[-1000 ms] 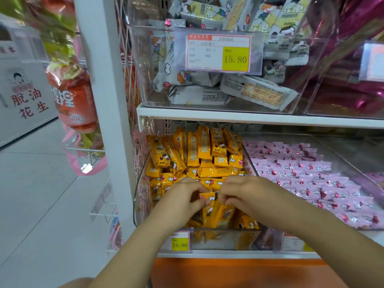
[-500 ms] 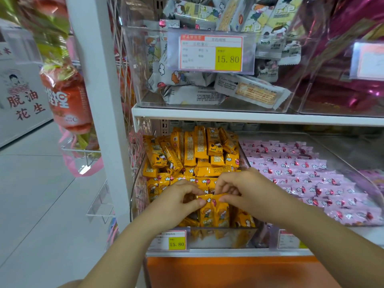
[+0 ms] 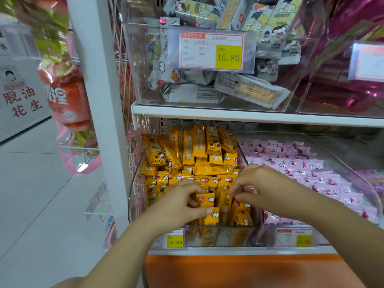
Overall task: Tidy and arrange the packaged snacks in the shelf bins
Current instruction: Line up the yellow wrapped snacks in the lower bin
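We see the left hand (image 3: 180,204) pinching a yellow snack packet (image 3: 205,201) in the clear bin (image 3: 220,235); whether the curled right hand (image 3: 266,188) grips anything is unclear.

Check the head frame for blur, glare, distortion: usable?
Head view: left hand and the yellow pack it pinches are sharp; upper price tag legible; lower right price tag washed out, unreadable; hanging bags at left smeared; wide-angle lens skews the white post. Usable centrally.
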A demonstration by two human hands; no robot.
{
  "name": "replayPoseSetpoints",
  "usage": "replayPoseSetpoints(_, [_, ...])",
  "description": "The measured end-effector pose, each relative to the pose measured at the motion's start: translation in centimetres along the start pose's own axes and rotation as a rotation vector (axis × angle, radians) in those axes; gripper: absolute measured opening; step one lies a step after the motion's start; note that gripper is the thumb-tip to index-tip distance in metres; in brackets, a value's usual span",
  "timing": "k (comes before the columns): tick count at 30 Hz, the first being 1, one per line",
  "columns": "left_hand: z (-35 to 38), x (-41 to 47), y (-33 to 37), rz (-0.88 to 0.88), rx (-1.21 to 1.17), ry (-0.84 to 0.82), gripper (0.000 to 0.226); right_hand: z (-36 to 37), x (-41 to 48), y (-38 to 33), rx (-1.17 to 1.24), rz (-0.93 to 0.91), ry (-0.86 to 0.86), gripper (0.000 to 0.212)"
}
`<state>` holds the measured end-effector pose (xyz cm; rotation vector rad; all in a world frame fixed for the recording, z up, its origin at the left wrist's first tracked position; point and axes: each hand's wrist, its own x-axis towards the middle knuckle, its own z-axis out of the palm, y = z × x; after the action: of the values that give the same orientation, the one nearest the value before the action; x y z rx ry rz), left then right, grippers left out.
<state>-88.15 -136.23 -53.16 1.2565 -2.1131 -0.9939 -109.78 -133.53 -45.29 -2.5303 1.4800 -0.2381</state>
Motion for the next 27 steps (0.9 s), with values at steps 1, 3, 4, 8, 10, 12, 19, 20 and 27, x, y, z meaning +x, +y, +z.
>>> replayPoseSetpoints(1, [0.0,0.0,0.0,-0.002,-0.006,-0.002,0.038,-0.1,-0.4,0.3,-0.086,-0.021,-0.027,0.013])
replayPoseSetpoints(3, [-0.2,0.0,-0.1,-0.01,-0.01,-0.012,0.039,0.3,-1.1,0.4,-0.218,-0.036,-0.091,0.016])
replayPoseSetpoints(4, [-0.3,0.0,-0.1,-0.014,-0.01,-0.017,0.04,0.6,-1.4,0.3,-0.259,-0.032,-0.112,0.019])
replayPoseSetpoints(8, [-0.3,0.0,-0.2,-0.016,-0.02,-0.027,0.04,0.8,-1.9,-0.2,-0.385,0.002,-0.128,0.03])
replayPoseSetpoints(10, [-0.3,-0.1,-0.4,-0.014,-0.029,-0.023,0.04,1.1,-1.9,-0.4,-0.414,0.02,-0.131,0.033])
replayPoseSetpoints(12, [-0.3,-0.1,-0.5,-0.016,-0.031,-0.024,0.041,1.8,-1.9,-0.7,-0.425,0.042,-0.112,0.032])
replayPoseSetpoints(19, [-0.4,-0.2,-0.5,-0.001,-0.009,-0.027,0.041,1.6,-1.5,-0.6,-0.303,0.069,0.089,0.014])
replayPoseSetpoints(20, [-0.4,-0.1,-0.4,0.003,-0.006,-0.026,0.04,1.1,-1.3,-0.6,-0.259,0.059,0.119,0.013])
replayPoseSetpoints(27, [-0.2,-0.2,-0.2,0.016,0.043,-0.03,0.041,3.0,0.2,-0.8,-0.031,-0.033,0.042,0.017])
